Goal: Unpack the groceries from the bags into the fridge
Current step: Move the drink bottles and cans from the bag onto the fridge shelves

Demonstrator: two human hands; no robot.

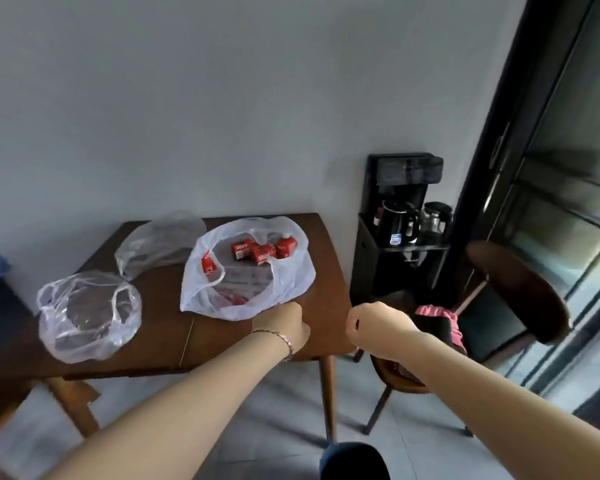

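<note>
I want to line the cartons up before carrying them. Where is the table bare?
Bare wood shows on the table near edge, between the crumpled clear bag and the left hand, and along the right edge beside the white bag. The back is crowded with bags.

Your brown table [222, 344] has three plastic bags: white bag [284, 289] right, two clear bags [84, 323] [160, 247] left.

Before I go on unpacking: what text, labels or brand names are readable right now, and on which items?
Red cartons in the white bag: white lettering on each, too blurred to read.
Black kettle: blue-and-white sticker with print too small to read.
Clear bags, table, dispenser: no text visible.
Nothing can be quoted.
</note>
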